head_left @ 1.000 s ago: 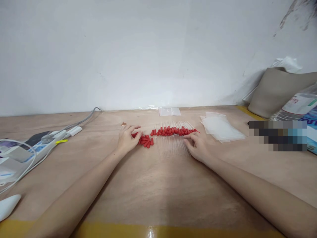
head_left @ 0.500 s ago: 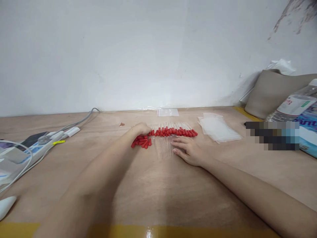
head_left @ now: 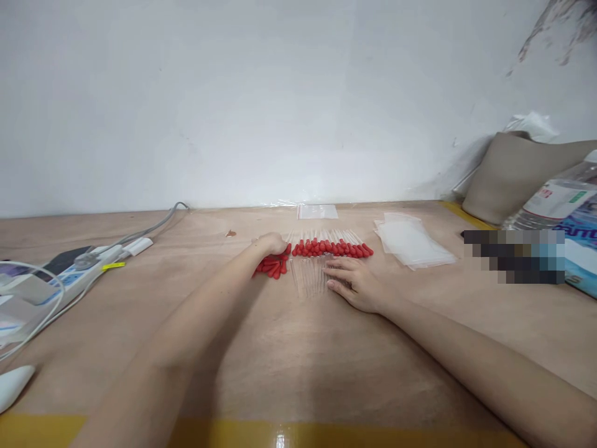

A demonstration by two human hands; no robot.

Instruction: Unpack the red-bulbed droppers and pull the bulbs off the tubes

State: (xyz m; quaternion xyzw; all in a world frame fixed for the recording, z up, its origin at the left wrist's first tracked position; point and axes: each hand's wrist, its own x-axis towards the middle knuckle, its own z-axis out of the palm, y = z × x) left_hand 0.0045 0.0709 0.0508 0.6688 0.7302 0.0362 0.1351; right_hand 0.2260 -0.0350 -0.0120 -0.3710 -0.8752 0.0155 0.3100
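Note:
A row of droppers with red bulbs lies on the wooden table, their thin pale stems pointing toward the wall. Nearer to me, clear thin tubes lie side by side below the row. My right hand rests at the right end of these tubes, fingers stretched out and lying flat on them. At the left end of the red row is my left hand, curled downward with its fingers mostly hidden behind the back of the hand. Loose red bulbs are heaped just beneath it.
Clear zip bags lie in a stack to the right, and one bag lies by the wall. A power strip with cables is at left. A bottle, a grey-brown container and a blue pack stand at right.
My left hand has shifted slightly to the right along the row, and its forearm now covers part of the heaped red bulbs. The right hand stays where it was.

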